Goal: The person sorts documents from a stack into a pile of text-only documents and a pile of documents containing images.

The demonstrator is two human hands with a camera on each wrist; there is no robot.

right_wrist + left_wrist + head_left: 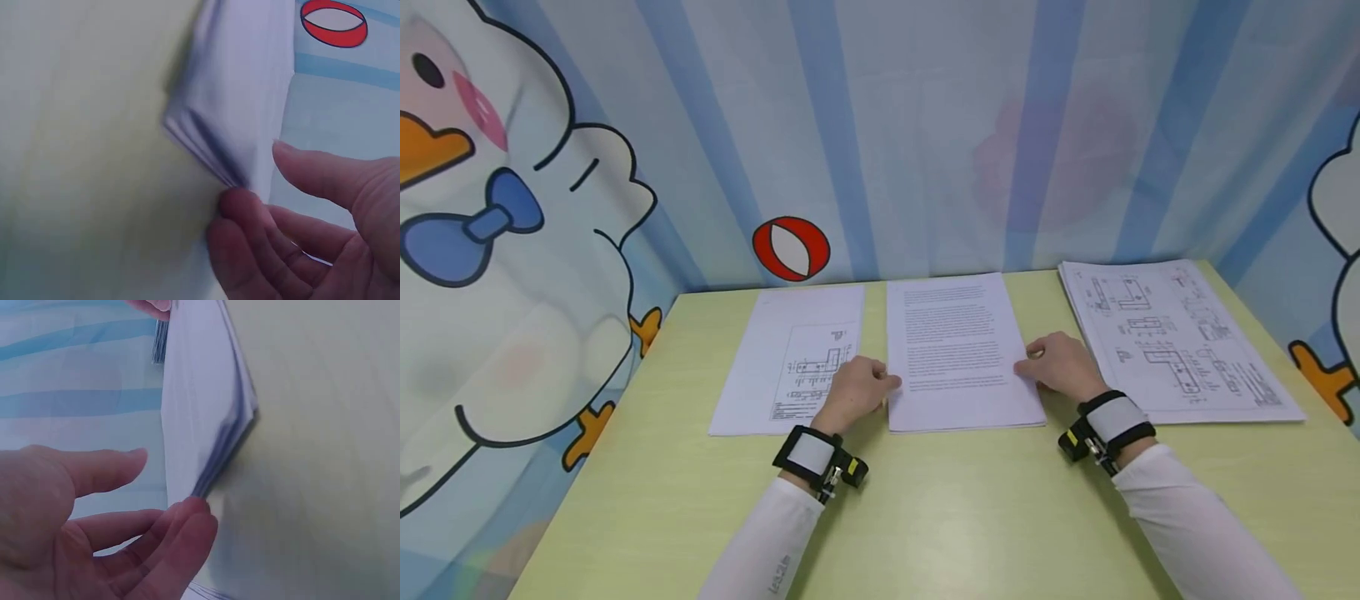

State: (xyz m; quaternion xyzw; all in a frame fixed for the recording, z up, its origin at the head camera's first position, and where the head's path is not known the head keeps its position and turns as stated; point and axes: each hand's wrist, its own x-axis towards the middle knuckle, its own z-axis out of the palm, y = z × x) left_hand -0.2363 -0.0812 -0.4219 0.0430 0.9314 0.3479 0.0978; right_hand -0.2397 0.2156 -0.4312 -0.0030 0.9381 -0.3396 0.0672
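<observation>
Two bare hands flank a stack of printed text pages (958, 342) lying at the middle of a pale yellow-green table (947, 508), toward the far side. The left hand (857, 387) touches the stack's left edge near its near corner; the right hand (1060, 365) meets the opposite edge, slightly farther up. In both close wrist views the thumb stands apart from the fingers, whose bent tips rest against the paper's side, neither hand clamped on the sheets. The layered sheets show at the stack's near edge, their corners blurred.

To the left, partly hidden by the left hand, lies a page with a technical drawing (760, 358); whether the hand touches it, one cannot tell. Well to the right, beyond the right hand, sits a thicker pile of drawings (1180, 342), turned slightly askew. Each wrist wears a black-and-white strap, the left (811, 452) and right (1117, 423) alike fitted with a small device, above white sleeves (1202, 521). Behind the table hangs a blue-striped backdrop (917, 133) bearing a red-and-white ball (790, 250), with a large cartoon duck (535, 333) at left.
</observation>
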